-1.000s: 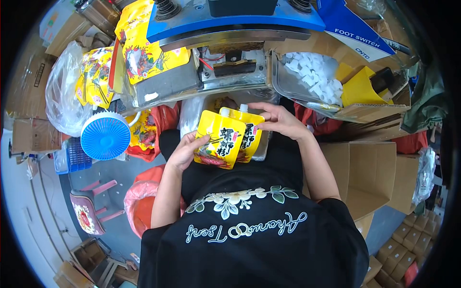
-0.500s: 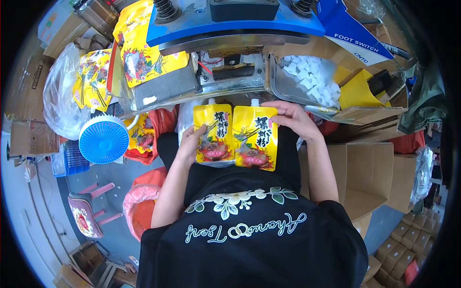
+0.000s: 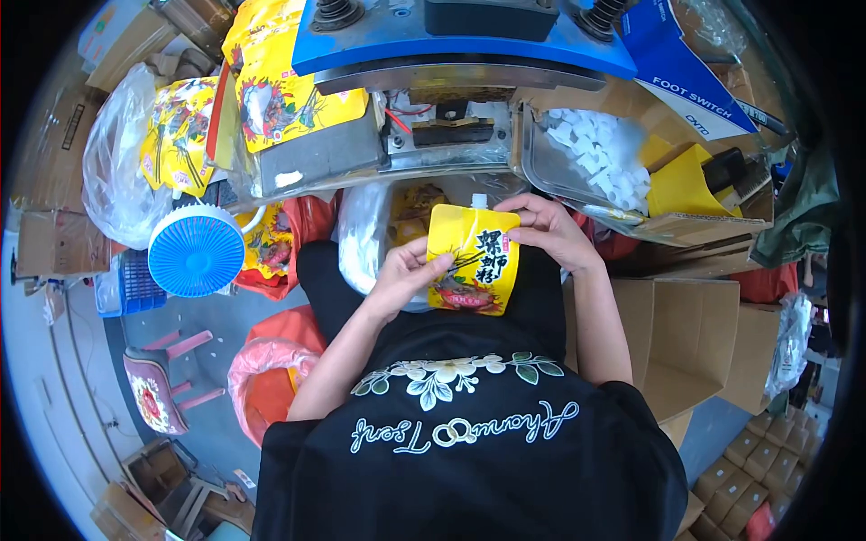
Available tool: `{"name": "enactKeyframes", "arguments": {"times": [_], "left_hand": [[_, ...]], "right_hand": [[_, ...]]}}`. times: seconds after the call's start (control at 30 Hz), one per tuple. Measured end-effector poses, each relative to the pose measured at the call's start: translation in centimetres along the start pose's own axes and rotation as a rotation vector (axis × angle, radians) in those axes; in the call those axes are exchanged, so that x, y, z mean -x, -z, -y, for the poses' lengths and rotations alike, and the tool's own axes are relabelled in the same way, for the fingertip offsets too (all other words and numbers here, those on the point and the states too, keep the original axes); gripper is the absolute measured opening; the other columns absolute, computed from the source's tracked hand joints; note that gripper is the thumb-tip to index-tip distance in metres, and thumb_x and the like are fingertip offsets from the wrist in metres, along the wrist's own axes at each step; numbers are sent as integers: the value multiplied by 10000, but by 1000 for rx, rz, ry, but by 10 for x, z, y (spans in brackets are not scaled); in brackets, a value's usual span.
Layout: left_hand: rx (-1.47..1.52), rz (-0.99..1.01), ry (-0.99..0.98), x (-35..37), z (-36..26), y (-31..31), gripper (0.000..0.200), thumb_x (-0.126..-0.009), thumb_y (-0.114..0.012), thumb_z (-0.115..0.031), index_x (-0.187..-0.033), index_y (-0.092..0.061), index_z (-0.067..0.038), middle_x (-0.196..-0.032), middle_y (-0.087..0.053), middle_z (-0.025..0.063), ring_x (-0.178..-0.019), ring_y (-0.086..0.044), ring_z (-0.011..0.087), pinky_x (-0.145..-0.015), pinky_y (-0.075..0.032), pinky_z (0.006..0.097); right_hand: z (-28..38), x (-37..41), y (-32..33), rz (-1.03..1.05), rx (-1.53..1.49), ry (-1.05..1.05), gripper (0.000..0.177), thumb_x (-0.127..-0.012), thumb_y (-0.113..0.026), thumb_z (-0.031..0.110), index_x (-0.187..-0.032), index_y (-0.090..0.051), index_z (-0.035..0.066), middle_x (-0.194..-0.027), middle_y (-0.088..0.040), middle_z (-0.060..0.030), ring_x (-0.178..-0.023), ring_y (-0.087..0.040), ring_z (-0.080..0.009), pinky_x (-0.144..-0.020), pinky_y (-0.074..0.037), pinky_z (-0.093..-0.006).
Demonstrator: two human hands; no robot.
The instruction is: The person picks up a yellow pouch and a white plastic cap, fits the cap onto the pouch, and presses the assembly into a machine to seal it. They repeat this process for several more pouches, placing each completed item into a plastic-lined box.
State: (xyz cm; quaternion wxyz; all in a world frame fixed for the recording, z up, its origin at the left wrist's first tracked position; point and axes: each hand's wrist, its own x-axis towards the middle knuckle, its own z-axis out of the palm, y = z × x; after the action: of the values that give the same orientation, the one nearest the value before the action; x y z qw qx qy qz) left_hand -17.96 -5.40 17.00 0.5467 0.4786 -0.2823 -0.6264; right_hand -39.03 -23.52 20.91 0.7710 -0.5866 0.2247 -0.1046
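A yellow pouch with dark lettering and a white spout on top is held upright over my lap. My left hand pinches its left edge, and my right hand grips its upper right corner. Whether one pouch or a stack is held cannot be made out. Under and behind it, a clear plastic bag lies open with yellow pouches inside. Beyond is a blue press with a metal fixture below it.
White spouts fill a tray at the right of the press. More yellow pouches lie on a grey block at the left. A blue fan stands left; an open cardboard box is at the right.
The two side-by-side pouches are no longer apart; one pouch face shows between my hands. My left hand has moved right and the bag behind is more visible.
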Motion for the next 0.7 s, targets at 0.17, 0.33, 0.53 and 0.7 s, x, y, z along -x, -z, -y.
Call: {"name": "enactKeyframes", "arguments": {"times": [0.17,0.33,0.53,0.7], "left_hand": [[81,-16,34,1,7,2,268,-936,-670,-166,-1155,-662,-11,-1073,-709,66,-968,-652,102,-890,-497,262],[73,-42,41,-1,17,8,274,-939,-667,-172,-1161,-662,-12,-1064,-712,62,-957,-653,97,-878,-503,264],[55,-82,47,-8,22,13,268,-945,-658,-165,-1166,-665,-14,-1055,-714,53,-938,-648,81,-861,-502,245],[35,-100,48,-10,24,15,268,-944,-660,-168,-1163,-667,-14,-1061,-712,56,-937,-647,83,-858,-500,243]], "right_hand": [[-7,-5,1,-19,14,15,315,-893,-669,50,-1194,-584,14,-1060,-707,-55,-937,-652,-79,-800,-504,-225],[-14,-8,2,-60,82,21,267,-897,-675,60,-1150,-599,22,-1001,-702,-35,-903,-651,-68,-760,-504,-214],[-13,-9,2,-95,140,71,264,-911,-649,40,-1169,-600,17,-1001,-693,-34,-924,-642,-73,-800,-498,-220],[-11,-10,0,-79,162,76,327,-924,-618,16,-1249,-583,8,-1029,-693,-43,-944,-640,-78,-818,-497,-223]]}}
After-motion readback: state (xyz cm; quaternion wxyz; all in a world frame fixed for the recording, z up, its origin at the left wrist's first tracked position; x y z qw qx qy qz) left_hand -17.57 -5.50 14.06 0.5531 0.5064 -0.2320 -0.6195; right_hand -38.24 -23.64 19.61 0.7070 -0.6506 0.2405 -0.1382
